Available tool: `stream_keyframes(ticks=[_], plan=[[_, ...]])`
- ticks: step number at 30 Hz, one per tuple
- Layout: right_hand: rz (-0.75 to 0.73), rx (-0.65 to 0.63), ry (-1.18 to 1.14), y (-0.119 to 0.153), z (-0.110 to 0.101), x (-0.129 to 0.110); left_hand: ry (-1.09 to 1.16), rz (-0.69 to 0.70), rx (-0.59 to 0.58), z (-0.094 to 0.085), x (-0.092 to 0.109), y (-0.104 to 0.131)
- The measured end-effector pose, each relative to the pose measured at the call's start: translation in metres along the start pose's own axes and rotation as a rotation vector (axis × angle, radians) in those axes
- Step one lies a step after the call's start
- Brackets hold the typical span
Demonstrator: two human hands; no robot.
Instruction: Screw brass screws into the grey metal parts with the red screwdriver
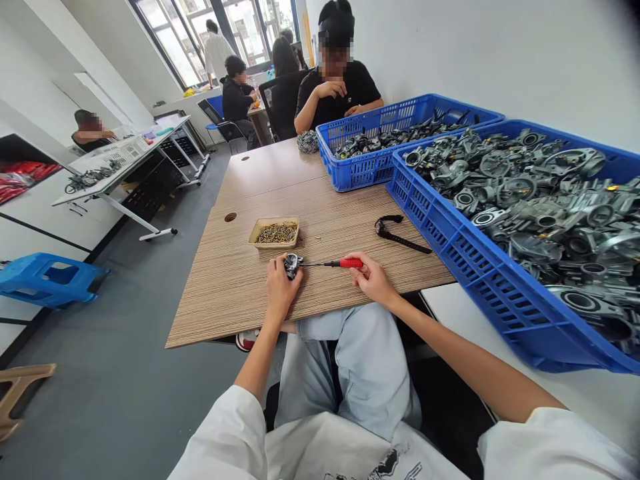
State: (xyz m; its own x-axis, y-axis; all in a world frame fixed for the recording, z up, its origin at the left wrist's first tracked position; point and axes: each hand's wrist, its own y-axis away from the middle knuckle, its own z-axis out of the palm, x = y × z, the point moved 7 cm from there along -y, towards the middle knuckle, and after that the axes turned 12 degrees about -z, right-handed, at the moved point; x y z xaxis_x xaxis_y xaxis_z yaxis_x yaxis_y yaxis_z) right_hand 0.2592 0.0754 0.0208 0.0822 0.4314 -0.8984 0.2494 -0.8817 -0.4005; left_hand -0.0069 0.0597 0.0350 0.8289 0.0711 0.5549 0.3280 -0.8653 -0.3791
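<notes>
On the near side of the small tray (267, 245), the person's left grip (283, 283) is pinching a metal part (291, 265) just above the counter (215, 293). To the right of that tray and nearer the person, the right grip (373, 277) is pinching the red handle of a screwdriver (351, 263), thumb against fingers, its thin shaft pointing leftward at the part. From where I'm standing, the step in hand is seeming to be work on the part with the screwdriver; whether the tip is sitting in a screw is too small to tell. The next move, I'd judge, is calling for a firm left hold and a shaft kept in line.

The tray itself is holding what are looking like brassy screws, and it is sitting close enough beyond the left grip that a slip could be jostling it. Well to its right, a watch (383, 229) is lying beside a blue crate (465, 267) heaped with metal parts. Beyond the tray to the right, another crate (360, 170) is holding more, and a co-worker (340, 93) is sitting behind it. Nothing is standing between the two hands but the screwdriver.
</notes>
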Motion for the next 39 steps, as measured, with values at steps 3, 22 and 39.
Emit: stream_keyframes(ticks=[3,22,39], plan=[[0.001,-0.006,0.006,0.0001,0.0001,0.0013,0.006,0.003,-0.001,0.0,0.0003,0.0001],[0.025,-0.045,0.066,-0.0011,-0.0023,0.0065,0.042,0.016,0.006,0.0003,-0.0027,-0.0016],[0.041,-0.087,0.112,-0.0044,-0.0024,0.002,0.024,0.026,0.003,0.0005,-0.0013,-0.001]])
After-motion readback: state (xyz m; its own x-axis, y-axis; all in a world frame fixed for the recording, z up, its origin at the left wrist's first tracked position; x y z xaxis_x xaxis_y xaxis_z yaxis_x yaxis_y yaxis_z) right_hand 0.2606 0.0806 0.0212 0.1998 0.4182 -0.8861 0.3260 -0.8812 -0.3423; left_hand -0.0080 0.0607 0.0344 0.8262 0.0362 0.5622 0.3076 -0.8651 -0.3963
